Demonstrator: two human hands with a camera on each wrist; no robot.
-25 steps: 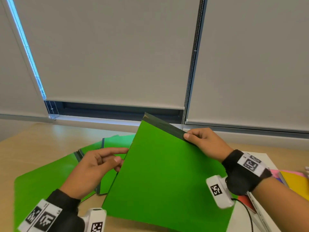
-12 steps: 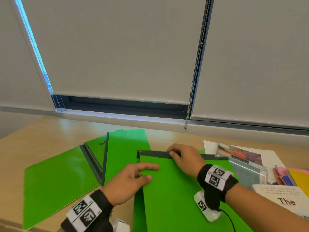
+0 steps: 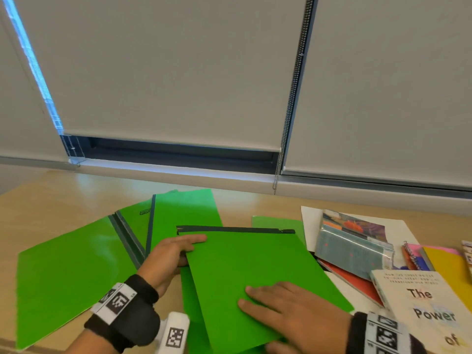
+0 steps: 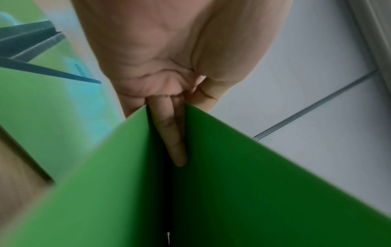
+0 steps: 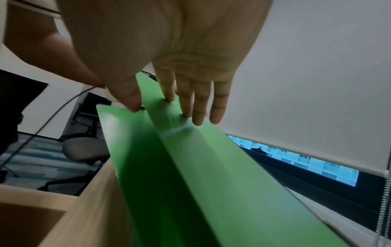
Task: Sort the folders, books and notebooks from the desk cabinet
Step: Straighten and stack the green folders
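Several green folders lie fanned over the wooden desk (image 3: 63, 200). The top green folder (image 3: 255, 272) lies flat in the middle, its dark spine turned away from me. My left hand (image 3: 178, 251) holds its far left corner, fingers on top and thumb tucked at the edge. In the left wrist view a finger (image 4: 171, 133) lies between two green sheets (image 4: 253, 183). My right hand (image 3: 288, 312) rests flat on the near part of the cover. Its straight fingertips (image 5: 198, 117) press on the green folder (image 5: 211, 175).
To the right lie a white book (image 3: 429, 310) titled "The Power of", a clear-wrapped teal pack (image 3: 352, 251), a red notebook (image 3: 355, 279), a spiral notebook (image 3: 413, 256) and a yellow folder (image 3: 449, 267). Blinds and a sill stand behind. An office chair (image 5: 84, 150) is beside the desk.
The top folder, held tilted up a second ago, now lies flat on the pile. My right hand left the spine and came down flat on the near end. My left hand took the left edge.
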